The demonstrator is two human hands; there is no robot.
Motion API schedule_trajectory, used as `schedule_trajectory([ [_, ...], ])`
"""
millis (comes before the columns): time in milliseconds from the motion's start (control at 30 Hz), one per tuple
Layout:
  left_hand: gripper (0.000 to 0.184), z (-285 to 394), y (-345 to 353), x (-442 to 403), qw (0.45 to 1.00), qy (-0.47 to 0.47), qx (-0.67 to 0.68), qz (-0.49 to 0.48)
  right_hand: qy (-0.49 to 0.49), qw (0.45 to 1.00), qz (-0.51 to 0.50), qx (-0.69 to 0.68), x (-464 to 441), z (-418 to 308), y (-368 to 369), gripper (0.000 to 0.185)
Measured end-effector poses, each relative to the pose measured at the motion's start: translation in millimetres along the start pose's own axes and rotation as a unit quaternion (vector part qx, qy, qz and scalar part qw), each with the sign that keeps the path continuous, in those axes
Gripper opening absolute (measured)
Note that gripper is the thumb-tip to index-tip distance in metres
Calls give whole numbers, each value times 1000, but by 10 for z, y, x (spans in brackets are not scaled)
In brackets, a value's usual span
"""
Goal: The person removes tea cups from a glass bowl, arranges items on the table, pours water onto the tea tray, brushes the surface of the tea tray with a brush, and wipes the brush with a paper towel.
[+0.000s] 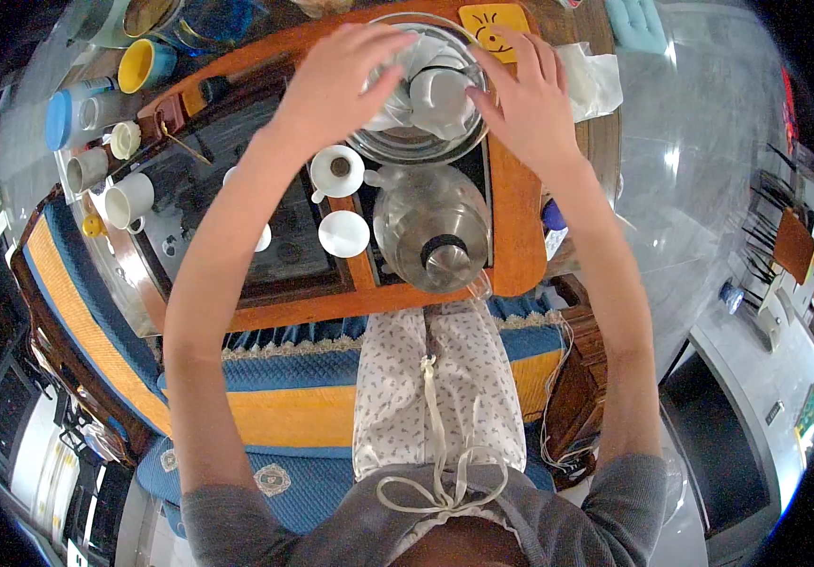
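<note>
A clear glass bowl (369, 146) stands near the far edge of the tea table, with white cups in it, one a rounded white cup (440, 104). My left hand (341, 85) reaches over the bowl's left side, fingers stretched and apart. At the right rim is my right hand (531, 104), its fingers spread and the thumb tip close to the rounded cup; whether it touches cannot be told. Nearer to me stands a glass kettle (430, 222) with a metallic-looking centre. Left of it are a white cup with dark contents (336, 172) and a small white round dish (343, 233).
A yellow smiling-face coaster (482, 21) and crumpled white tissue (598, 80) lie behind my right hand. Along the left side stand a white mug (129, 201), a yellow-and-blue cup (147, 66) and a blue-lidded jar (62, 118). A blue-and-yellow sofa (303, 406) is beneath me.
</note>
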State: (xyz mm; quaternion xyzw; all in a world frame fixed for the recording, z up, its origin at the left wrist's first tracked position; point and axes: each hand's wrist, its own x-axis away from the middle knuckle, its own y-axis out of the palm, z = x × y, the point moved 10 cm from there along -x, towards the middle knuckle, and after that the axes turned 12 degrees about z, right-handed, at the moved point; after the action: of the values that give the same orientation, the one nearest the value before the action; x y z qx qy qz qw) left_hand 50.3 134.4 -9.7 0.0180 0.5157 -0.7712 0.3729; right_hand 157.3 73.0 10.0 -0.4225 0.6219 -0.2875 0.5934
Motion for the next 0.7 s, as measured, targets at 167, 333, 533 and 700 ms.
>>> schedule_trajectory([
  [167,42,-71,204,-119,990,-13,-105,-98,-23,999,-6,39,-23,77,209,16],
  [333,53,-51,369,-210,976,-46,-170,-131,-46,998,-5,39,-65,-26,139,9],
  [533,45,-14,488,-245,963,-35,-215,-159,-50,999,-8,3,-80,18,149,9],
  [700,34,33,555,-187,976,13,-199,-94,-44,999,-22,-13,-60,41,193,9],
])
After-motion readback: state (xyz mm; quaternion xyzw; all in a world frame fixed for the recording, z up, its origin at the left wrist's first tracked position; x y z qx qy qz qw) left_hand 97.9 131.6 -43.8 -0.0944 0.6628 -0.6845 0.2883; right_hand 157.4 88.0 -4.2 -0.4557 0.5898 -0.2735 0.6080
